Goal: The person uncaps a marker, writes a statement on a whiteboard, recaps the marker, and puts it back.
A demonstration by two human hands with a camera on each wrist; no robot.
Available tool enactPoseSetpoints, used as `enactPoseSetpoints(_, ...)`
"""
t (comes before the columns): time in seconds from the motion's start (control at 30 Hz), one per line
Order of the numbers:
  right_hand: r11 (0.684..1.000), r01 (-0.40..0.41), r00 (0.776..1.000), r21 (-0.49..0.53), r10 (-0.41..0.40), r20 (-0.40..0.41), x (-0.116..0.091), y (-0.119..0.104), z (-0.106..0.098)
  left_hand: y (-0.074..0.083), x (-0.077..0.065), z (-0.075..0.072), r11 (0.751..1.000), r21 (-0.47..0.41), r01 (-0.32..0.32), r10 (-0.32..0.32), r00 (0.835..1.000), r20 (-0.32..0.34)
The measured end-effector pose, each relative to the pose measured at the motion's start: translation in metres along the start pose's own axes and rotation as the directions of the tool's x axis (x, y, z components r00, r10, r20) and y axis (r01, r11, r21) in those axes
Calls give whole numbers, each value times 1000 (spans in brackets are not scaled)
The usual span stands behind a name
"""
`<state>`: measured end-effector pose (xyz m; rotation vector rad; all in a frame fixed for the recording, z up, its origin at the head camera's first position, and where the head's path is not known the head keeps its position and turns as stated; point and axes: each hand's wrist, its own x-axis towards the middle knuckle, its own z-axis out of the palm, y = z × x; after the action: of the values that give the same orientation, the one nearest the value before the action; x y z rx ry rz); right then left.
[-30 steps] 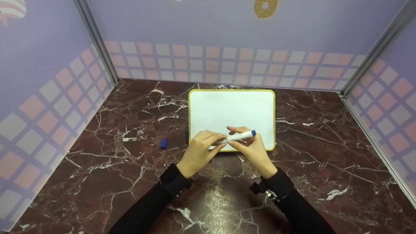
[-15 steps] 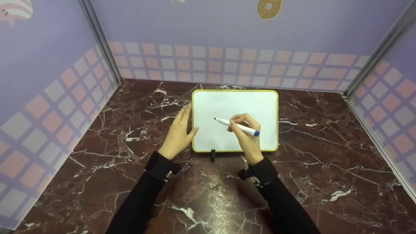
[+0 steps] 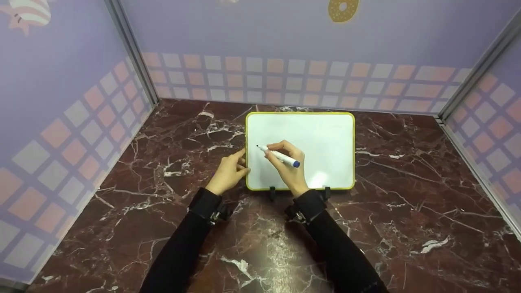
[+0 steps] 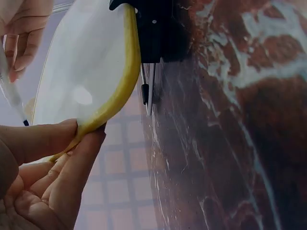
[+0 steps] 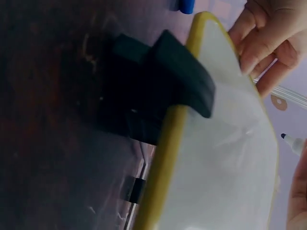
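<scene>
A whiteboard (image 3: 317, 138) with a yellow rim leans upright on a black stand, whose clips (image 5: 184, 72) hook over its lower edge. My left hand (image 3: 228, 173) pinches that board's left rim between thumb and fingers, with the thumb (image 4: 43, 139) on the front face. In my right hand (image 3: 290, 165) is a white marker (image 3: 281, 156) with a blue end, gripped like a pen. Its bare dark tip points at the board's upper left part; whether it touches cannot be told. No marks show on the white surface.
A blue marker cap (image 5: 186, 5) lies beyond the board's left side in the right wrist view; it is hidden in the head view. The dark marbled table (image 3: 134, 228) is bounded by patterned purple panels (image 3: 244, 36) at the back and sides.
My left hand has left the marker and moved left, first open beside the board, now pinching its rim. My right hand turned the marker tip toward the board and moved left.
</scene>
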<state>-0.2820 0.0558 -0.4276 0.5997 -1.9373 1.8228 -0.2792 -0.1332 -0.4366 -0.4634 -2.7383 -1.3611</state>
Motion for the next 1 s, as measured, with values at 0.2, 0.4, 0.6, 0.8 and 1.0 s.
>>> enactPoseSetpoints(0.2,1000,-1,1000,3,1,3,-1,-10,2,-2,0,-1,998,-57,29,-28,999,28)
enactPoseSetpoints(0.4,1000,16,1000,-5,-16,-4,-1,-8,2,-2,0,-2,998,-59,23,-22,999,27)
enactPoseSetpoints(0.6,1000,21,1000,-20,-21,6,0,-7,2,-2,0,-2,998,-57,24,-23,999,22)
enactPoseSetpoints(0.8,999,11,999,-51,-9,38,-2,-13,0,-1,0,-2,998,-54,30,-29,999,26)
enactPoseSetpoints(1.0,993,23,996,-117,-13,84,-3,-6,-1,-4,1,-1,999,-41,16,-16,1000,16)
